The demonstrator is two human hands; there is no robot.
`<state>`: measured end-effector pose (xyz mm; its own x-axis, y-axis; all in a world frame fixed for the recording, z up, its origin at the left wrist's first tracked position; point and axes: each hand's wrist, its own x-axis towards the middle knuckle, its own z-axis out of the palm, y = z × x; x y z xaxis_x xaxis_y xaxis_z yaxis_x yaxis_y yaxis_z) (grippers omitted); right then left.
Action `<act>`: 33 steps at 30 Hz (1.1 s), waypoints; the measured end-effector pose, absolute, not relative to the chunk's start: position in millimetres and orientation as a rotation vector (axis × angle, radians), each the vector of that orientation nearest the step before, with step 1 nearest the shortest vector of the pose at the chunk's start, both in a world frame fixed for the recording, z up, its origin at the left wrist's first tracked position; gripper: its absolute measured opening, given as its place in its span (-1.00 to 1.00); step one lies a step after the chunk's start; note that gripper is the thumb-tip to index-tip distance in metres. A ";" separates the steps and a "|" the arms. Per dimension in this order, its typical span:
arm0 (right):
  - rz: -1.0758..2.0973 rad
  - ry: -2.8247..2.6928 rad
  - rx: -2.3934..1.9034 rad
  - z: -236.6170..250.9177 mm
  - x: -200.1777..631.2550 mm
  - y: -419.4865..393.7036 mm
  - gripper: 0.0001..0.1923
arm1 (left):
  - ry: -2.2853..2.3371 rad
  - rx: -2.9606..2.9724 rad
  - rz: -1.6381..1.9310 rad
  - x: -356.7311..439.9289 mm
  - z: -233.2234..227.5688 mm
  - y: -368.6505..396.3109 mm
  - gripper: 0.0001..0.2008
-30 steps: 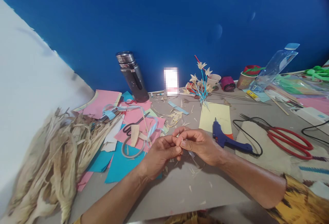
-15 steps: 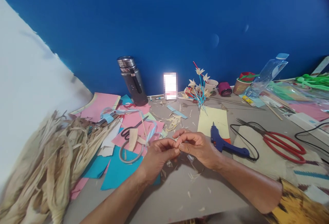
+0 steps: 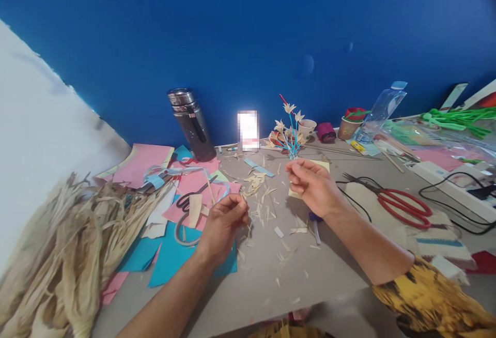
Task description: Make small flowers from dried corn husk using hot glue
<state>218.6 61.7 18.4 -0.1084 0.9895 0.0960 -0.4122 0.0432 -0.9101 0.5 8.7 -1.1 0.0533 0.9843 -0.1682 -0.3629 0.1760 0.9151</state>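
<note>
The left hand pinches a thin pale husk sliver between thumb and fingertips above the table, the right hand raised apart with fingers loosely curled, seemingly empty; the sliver looks light, brittle, best pinched mid-length

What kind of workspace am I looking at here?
Most likely a handicraft table for making husk flowers: a heap of dried pale husk strips, scattered pink and blue paper sheets, red-handled scissors, and finished straw-coloured flowers on blue stems against the blue wall.
</note>
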 end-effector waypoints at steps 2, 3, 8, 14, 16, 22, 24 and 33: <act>1.371 -1.022 -0.780 33.4 231.9 54.6 -0.68 | 0.978 0.817 1.226 -0.1 -0.8 8.8 -0.70; 1.340 -1.061 -0.781 41.2 238.2 47.8 -0.67 | 0.969 0.816 1.228 -0.4 -0.7 8.7 -0.70; 1.006 -1.631 -0.746 67.7 257.4 -1.0 -0.65 | 0.977 0.797 1.263 -1.4 -1.6 8.4 -0.71; 0.701 -2.332 -0.820 29.7 258.0 -48.7 -0.87 | 0.906 0.804 1.312 -1.2 -0.6 9.5 -0.72; 0.666 -2.251 -0.866 2.2 258.5 -60.6 -0.87 | 0.893 0.800 1.318 -0.9 0.1 10.0 -0.72; 0.496 -1.965 -1.018 -55.8 257.4 -77.3 -0.84 | 0.955 0.889 1.215 2.6 -0.3 6.4 -0.74; 0.457 -1.946 -1.034 -59.3 255.8 -76.5 -0.83 | 0.961 1.045 1.001 4.8 -0.3 1.9 -0.75; 0.295 -1.927 -1.098 -60.5 251.8 -79.5 -0.81 | 0.593 1.313 0.145 2.5 15.9 -15.5 -0.77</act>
